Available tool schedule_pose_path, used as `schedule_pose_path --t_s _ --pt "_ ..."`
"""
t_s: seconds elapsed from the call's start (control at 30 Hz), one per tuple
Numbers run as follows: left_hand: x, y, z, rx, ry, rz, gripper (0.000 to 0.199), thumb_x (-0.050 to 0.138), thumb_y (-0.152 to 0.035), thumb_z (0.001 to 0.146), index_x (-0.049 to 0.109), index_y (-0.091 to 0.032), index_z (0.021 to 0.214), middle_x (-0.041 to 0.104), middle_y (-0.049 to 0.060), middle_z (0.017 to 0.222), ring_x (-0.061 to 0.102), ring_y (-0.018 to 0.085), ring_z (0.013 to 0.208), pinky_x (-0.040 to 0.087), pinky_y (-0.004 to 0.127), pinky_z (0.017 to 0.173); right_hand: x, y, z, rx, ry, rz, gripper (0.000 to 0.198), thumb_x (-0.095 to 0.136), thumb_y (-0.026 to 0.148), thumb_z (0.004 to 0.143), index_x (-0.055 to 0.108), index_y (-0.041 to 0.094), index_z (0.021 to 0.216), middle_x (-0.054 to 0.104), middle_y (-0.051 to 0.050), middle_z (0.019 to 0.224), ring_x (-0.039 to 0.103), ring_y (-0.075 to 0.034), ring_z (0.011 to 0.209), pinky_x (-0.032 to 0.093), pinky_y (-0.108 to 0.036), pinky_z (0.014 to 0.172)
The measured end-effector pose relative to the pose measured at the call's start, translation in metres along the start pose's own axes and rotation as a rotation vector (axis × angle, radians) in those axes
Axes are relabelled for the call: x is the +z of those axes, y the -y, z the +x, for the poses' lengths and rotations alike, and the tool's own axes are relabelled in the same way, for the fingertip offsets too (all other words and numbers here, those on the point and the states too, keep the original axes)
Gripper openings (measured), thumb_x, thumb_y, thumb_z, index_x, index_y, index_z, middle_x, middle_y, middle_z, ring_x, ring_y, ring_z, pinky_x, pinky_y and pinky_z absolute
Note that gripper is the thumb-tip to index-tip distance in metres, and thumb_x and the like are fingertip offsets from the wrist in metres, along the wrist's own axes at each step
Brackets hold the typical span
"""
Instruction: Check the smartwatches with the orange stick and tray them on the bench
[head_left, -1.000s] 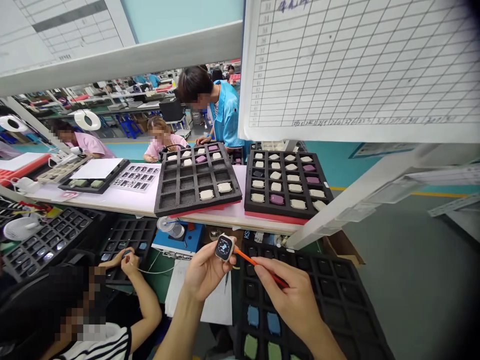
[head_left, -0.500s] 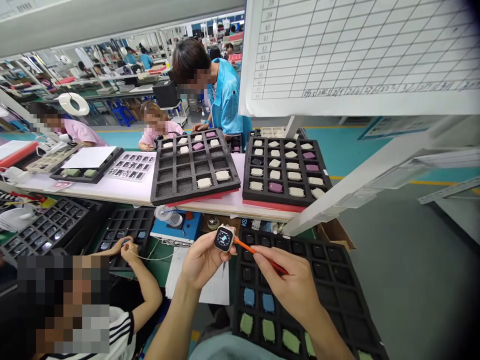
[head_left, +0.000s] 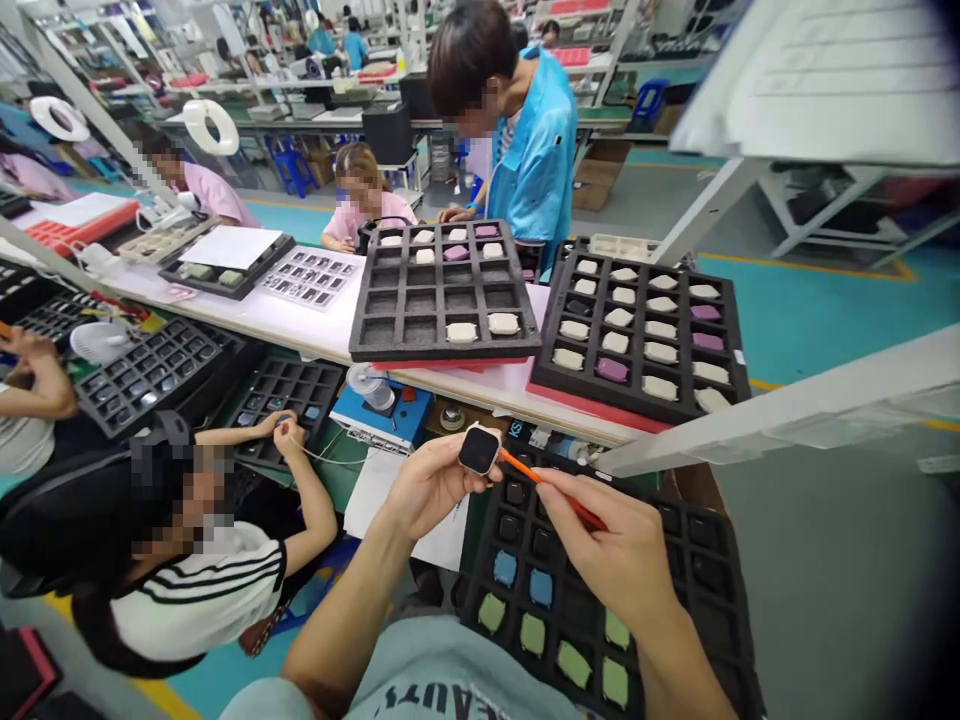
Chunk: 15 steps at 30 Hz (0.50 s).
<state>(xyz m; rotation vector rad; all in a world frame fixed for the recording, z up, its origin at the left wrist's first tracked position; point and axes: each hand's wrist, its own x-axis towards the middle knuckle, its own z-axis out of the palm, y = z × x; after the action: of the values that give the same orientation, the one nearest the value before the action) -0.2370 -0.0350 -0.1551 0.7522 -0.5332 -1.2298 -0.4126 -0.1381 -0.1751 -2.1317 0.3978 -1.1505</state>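
Note:
My left hand (head_left: pixel 431 490) grips a smartwatch (head_left: pixel 478 450) with a pale case and no strap between thumb and fingers. Its square screen is dark and faces up towards me. In my right hand (head_left: pixel 619 540) is a thin orange stick-like tool (head_left: pixel 520 464), pinched between thumb and fingers. The tool's tip meets the right side of the watch case; exact contact is too small to tell. Below my hands lies a black foam tray (head_left: pixel 712 615) with black, blue (head_left: pixel 505 568) and green (head_left: pixel 532 634) watch-shaped pieces in its compartments, partly hidden by my right arm.
On the shelf ahead, two foam trays (head_left: pixel 442 345) (head_left: pixel 536 370) hold cream and purple pieces. A blue box (head_left: pixel 382 415) stands under the shelf, near a white paper sheet (head_left: pixel 442 535). At my left a co-worker (head_left: pixel 202 590) handles something small. A slanted white post (head_left: pixel 810 410) rises at right.
The watch screen was lit and is now dark. My view has swung left and down, so the hanging chart sits further right. Both hands keep the same grip.

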Motion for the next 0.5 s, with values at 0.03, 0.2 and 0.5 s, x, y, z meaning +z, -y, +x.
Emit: schedule_pose_path --t_s 0.03,0.2,0.5 --pt "-0.002 0.000 -0.001 0.006 -0.025 -0.012 0.031 0.059 -0.026 0.089 0.071 -0.004 0.108 0.065 0.018 0.097 0.064 0.017 0.080 0.050 0.019 0.064 0.001 -0.001 -0.001 0.011 -0.001 -0.011 0.014 0.061 0.020 0.096 0.074 0.016 0.101 0.071 -0.002 0.092 0.067 -0.012 0.076 0.048 -0.020 0.065" --pt "-0.014 -0.004 -0.013 0.117 -0.147 -0.009 0.029 0.060 -0.026 0.088 0.071 -0.006 0.107 0.066 0.018 0.106 0.065 0.018 0.083 0.052 0.021 0.068 0.003 -0.005 -0.010 0.234 -0.048 -0.065 0.019 0.059 0.033 0.097 0.072 0.021 0.104 0.063 0.003 0.069 0.057 -0.010 0.058 0.044 -0.019 0.055" --pt "-0.037 -0.021 -0.027 0.221 -0.356 0.014 0.028 0.063 -0.030 0.086 0.070 -0.010 0.105 0.068 0.014 0.106 0.067 0.018 0.084 0.053 0.024 0.071 0.009 0.001 -0.013 0.345 -0.045 0.025 0.018 0.058 0.032 0.096 0.068 0.017 0.101 0.060 0.000 0.069 0.055 -0.011 0.057 0.043 -0.020 0.052"
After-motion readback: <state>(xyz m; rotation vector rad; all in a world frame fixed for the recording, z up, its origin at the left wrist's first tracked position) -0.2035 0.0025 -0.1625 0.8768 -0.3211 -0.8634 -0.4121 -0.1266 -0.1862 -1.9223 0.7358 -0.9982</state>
